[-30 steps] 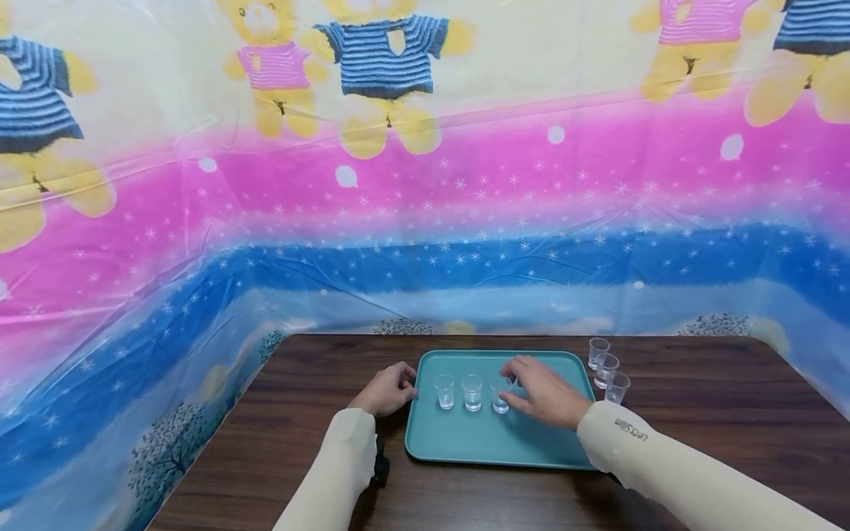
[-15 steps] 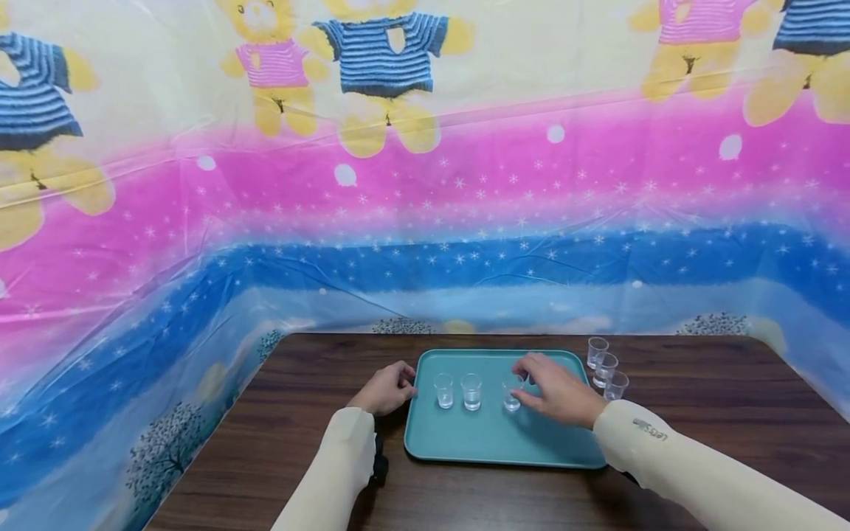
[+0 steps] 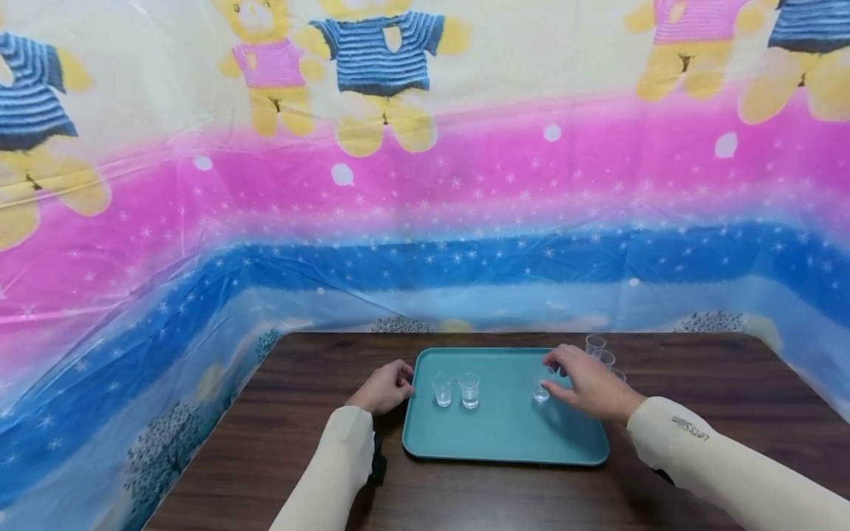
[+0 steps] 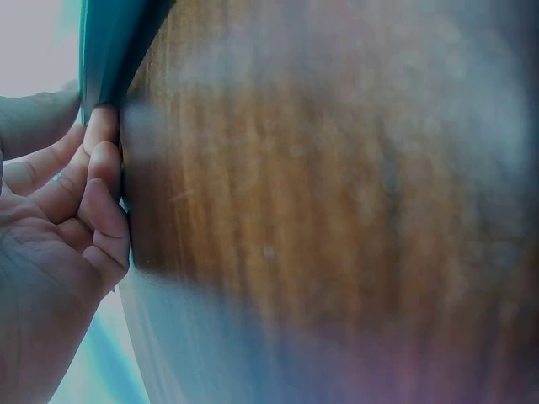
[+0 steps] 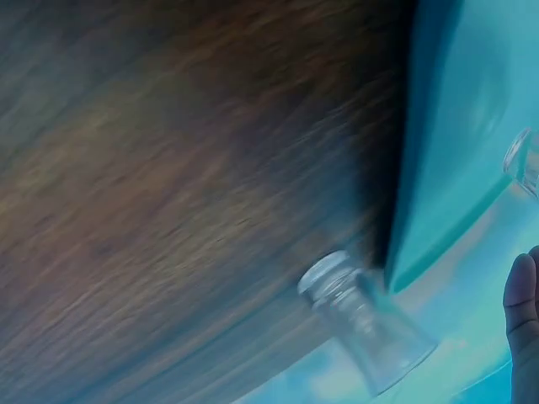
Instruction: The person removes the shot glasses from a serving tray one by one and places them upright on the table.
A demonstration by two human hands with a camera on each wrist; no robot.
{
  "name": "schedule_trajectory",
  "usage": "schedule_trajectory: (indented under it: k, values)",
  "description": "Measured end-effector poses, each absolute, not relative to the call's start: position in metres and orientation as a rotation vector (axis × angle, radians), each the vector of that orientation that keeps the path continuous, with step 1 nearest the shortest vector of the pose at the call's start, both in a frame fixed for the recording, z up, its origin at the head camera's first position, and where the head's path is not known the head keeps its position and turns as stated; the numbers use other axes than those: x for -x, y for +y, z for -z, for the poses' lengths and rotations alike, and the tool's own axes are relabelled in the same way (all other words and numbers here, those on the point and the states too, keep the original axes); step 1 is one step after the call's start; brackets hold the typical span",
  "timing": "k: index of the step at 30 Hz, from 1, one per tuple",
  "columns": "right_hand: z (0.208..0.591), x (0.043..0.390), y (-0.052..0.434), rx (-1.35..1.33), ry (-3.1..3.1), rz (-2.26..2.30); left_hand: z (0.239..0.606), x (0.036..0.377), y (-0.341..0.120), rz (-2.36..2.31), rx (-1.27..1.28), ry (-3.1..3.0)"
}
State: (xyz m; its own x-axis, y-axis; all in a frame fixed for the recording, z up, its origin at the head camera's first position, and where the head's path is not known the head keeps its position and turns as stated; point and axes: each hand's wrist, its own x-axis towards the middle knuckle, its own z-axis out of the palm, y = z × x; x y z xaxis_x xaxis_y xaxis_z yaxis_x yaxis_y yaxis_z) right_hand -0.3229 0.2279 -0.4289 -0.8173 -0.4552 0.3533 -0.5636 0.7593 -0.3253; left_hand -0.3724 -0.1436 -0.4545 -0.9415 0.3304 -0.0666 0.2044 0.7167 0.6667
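Note:
My left hand point(image 3: 384, 388) pinches the left rim of a teal tray point(image 3: 491, 446); in the left wrist view its curled fingers point(image 4: 103, 168) lie against the tray's edge. Over the tray's right part, my right hand point(image 3: 594, 383) holds a small clear shot glass point(image 3: 541, 391) upright between thumb and fingers. Two more shot glasses, one on the left point(image 3: 442, 392) and one beside it point(image 3: 469, 394), stand on the tray's left half. The right wrist view catches only a fingertip point(image 5: 520, 290) and part of the held glass point(image 5: 526, 164).
Beyond the tray's right edge, a row of three shot glasses point(image 3: 595, 344) stands on the dark wooden table point(image 3: 312, 369), partly hidden by my right hand. One table glass point(image 5: 366, 324) shows near the tray in the right wrist view. A printed curtain point(image 3: 425, 258) hangs behind the table.
My right hand has moved right with the shot glass, away from the two glasses on the left, and now overlaps the row on the table. The left hand stays at the tray's rim.

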Motion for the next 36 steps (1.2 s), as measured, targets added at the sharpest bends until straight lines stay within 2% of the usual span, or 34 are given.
schedule_trajectory:
  k: [14,36]
  values:
    - [0.422,0.314,0.28,-0.686,-2.724,-0.657,0.445,0.373,-0.138,-1.023,-0.426,2.73]
    - [0.424,0.297,0.315,-0.565,-2.817,-0.68,0.446,0.377,-0.14,-0.985,-0.368,2.713]
